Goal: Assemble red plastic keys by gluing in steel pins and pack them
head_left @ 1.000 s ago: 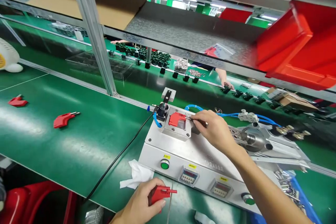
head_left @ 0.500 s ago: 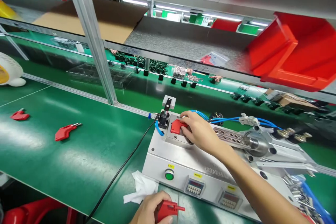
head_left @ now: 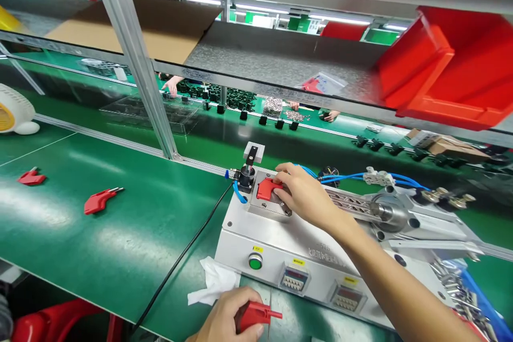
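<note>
At the bottom of the view, my left hand (head_left: 230, 318) is closed around a red plastic part (head_left: 256, 315) with a thin red stem pointing right. My right hand (head_left: 302, 192) reaches onto the metal fixture block of the bench machine (head_left: 256, 238). Its thumb and fingers pinch a second red plastic part (head_left: 265, 188) that sits on the block. Just left of that part stands a black clamp (head_left: 247, 173) with a metal top piece. A green push button (head_left: 255, 261) is on the machine's front face. My fingers partly hide the part on the block.
Two red parts with metal pins, one nearer (head_left: 98, 201) and one farther (head_left: 32, 176), lie on the green table. A white tissue (head_left: 216, 280) and black cable (head_left: 188, 248) lie before the machine. Metal pins fill a blue bin (head_left: 481, 299) at right. Co-workers' hands (head_left: 172, 85) show beyond the shelf.
The view has shifted slightly. My right hand stays at the red part on the block, and my left hand still holds its part. A co-worker's hand at the back has come further into view.
</note>
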Demonstrator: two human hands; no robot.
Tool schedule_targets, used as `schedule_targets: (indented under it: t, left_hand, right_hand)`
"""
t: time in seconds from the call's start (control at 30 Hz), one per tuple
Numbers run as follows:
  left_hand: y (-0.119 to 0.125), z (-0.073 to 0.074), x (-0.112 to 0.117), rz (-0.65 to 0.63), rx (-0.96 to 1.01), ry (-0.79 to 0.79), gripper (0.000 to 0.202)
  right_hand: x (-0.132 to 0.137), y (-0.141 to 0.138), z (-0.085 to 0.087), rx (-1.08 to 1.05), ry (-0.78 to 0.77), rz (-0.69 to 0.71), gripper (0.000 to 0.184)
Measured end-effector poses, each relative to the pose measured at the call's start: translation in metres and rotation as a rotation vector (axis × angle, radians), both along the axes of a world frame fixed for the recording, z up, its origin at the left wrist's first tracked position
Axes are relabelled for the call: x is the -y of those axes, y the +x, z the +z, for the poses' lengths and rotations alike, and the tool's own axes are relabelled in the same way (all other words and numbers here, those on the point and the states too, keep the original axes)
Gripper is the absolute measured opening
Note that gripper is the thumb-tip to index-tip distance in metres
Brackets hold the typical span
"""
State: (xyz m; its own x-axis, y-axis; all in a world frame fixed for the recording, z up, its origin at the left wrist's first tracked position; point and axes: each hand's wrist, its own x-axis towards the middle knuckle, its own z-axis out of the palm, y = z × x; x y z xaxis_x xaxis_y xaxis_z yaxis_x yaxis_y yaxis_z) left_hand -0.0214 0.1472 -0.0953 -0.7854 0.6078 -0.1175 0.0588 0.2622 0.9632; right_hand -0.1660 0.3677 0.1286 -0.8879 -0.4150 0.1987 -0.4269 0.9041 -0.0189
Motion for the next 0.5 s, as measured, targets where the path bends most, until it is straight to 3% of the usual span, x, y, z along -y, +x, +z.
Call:
schedule_targets:
  t: [0.17, 0.3, 0.4, 0.5]
  left_hand:
    - [0.001, 0.003, -0.001, 0.028, 0.009, -0.027, 0.03]
    - [0.001, -0.003, 0.0, 0.009, 0.002, 0.001, 0.03]
    - [0.0, -0.006, 0.0, 0.004, -0.078, 0.066, 0.025]
    - [0.006, -0.007, 0.0, 0.093, -0.19, 0.084, 0.023]
  right_hand:
    - [0.002, -0.009, -0.007, -0.002, -0.047, 0.03, 0.017]
    - [-0.004, -0.003, 0.012, -0.132, -0.323, 0.014, 0.01]
    - [-0.017, 0.019, 0.034, -0.25, -0.475, -0.008, 0.007]
    - [-0.037, 0.057, 0.033, -0.179, -0.448, -0.016, 0.013]
